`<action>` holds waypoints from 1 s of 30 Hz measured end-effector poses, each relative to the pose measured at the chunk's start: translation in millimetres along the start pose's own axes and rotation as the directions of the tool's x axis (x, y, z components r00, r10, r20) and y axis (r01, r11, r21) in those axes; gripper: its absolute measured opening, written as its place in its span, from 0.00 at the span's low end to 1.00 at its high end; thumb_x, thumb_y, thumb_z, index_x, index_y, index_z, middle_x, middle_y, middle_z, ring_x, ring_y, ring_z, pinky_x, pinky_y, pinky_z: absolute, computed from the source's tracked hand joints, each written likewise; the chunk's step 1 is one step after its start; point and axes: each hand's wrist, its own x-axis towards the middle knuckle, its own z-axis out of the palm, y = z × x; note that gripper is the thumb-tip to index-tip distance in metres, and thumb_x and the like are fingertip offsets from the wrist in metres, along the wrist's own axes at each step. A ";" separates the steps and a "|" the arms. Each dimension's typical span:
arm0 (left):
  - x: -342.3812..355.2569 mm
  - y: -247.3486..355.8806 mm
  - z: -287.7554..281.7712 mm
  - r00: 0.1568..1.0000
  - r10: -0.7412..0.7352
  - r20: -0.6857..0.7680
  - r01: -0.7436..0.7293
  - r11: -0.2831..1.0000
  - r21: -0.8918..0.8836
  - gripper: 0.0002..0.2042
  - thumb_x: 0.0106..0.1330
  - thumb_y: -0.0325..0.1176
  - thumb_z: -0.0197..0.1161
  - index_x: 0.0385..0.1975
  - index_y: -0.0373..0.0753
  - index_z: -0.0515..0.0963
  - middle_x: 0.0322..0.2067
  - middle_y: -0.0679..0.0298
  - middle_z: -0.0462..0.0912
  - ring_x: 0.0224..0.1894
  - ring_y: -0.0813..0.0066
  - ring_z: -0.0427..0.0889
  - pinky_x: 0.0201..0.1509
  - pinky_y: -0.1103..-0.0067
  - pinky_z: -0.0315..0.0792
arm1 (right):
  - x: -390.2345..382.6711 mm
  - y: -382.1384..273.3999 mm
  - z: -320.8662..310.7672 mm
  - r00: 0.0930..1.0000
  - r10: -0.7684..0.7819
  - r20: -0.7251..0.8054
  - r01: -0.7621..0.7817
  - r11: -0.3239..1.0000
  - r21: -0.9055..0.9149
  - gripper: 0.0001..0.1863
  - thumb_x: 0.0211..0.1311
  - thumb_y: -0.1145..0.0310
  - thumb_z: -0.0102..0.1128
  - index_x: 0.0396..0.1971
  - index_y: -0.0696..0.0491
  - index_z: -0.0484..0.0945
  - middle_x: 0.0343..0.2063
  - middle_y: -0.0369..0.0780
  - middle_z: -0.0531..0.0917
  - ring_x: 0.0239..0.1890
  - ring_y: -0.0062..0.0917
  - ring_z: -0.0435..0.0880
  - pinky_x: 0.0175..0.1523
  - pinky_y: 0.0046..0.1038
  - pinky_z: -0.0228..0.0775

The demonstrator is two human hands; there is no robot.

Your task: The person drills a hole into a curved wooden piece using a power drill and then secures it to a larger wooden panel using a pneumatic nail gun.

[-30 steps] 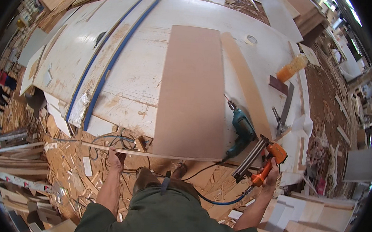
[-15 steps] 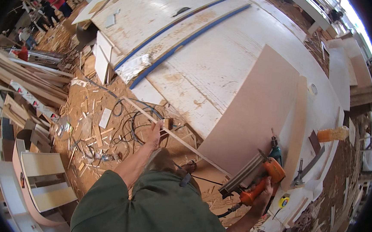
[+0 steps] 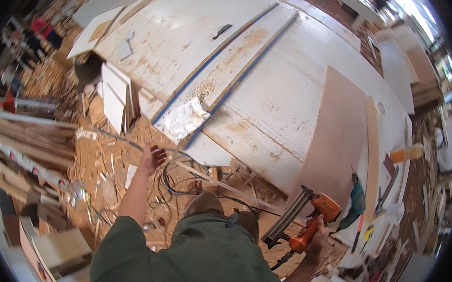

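Observation:
My left hand (image 3: 153,157) is stretched out over the littered floor with its fingers apart, holding nothing. It hovers just beyond the far-left end of a long thin wooden strip (image 3: 223,185). That strip runs slantwise in front of my body, along the near edge of the worktable (image 3: 270,112). In my right hand (image 3: 318,239) is an orange nail gun (image 3: 327,207), gripped by its handle. Its long dark magazine points toward the strip's right end and hides part of it. A small wood block (image 3: 215,172) shows behind the strip.
On the table lie a pinkish-brown panel (image 3: 337,128), a teal drill (image 3: 356,200), a tape measure (image 3: 369,234), two blue-edged strips (image 3: 245,74) and crumpled plastic (image 3: 185,118). Black hoses (image 3: 165,181) coil on the scrap-strewn floor. Stacked boards (image 3: 21,142) stand at left; people are farther back.
My left hand has come off the wooden strip and moved out to the left, its fingers now spread. The right hand still holds the nail gun. The whole view has shifted somewhat.

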 end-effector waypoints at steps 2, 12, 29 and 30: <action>14.7 21.6 23.2 0.965 -0.124 0.229 0.112 0.992 0.066 0.43 0.71 0.71 0.44 0.71 0.37 0.62 0.62 0.52 0.76 0.59 0.54 0.78 0.65 0.57 0.70 | -16.6 18.0 21.9 0.997 0.003 -0.082 -0.001 1.000 0.019 0.16 0.74 0.53 0.58 0.44 0.51 0.72 0.27 0.36 0.76 0.19 0.21 0.77 0.22 0.27 0.74; 19.1 34.4 83.9 0.931 -0.040 0.362 0.084 0.991 -0.108 0.36 0.78 0.63 0.34 0.73 0.40 0.60 0.68 0.56 0.71 0.69 0.57 0.71 0.72 0.58 0.65 | -94.3 46.0 72.4 0.976 0.002 -0.219 0.027 0.992 0.126 0.17 0.74 0.50 0.58 0.38 0.48 0.71 0.24 0.35 0.75 0.18 0.22 0.78 0.21 0.30 0.75; 133.9 235.1 3.1 0.974 0.211 0.081 -0.221 0.963 0.157 0.42 0.75 0.66 0.44 0.75 0.35 0.55 0.73 0.48 0.61 0.72 0.49 0.66 0.73 0.54 0.64 | -51.1 22.8 84.9 0.989 0.132 -0.072 -0.114 0.970 0.214 0.16 0.74 0.52 0.59 0.45 0.50 0.73 0.25 0.34 0.75 0.19 0.22 0.77 0.22 0.29 0.74; 166.9 258.1 -23.3 0.940 0.277 0.201 -0.300 0.950 0.091 0.45 0.73 0.69 0.44 0.76 0.34 0.54 0.73 0.47 0.61 0.71 0.46 0.67 0.73 0.53 0.65 | -38.1 25.2 89.1 0.989 0.146 -0.026 -0.137 0.966 0.219 0.17 0.73 0.51 0.59 0.45 0.50 0.74 0.25 0.34 0.75 0.19 0.22 0.77 0.23 0.28 0.74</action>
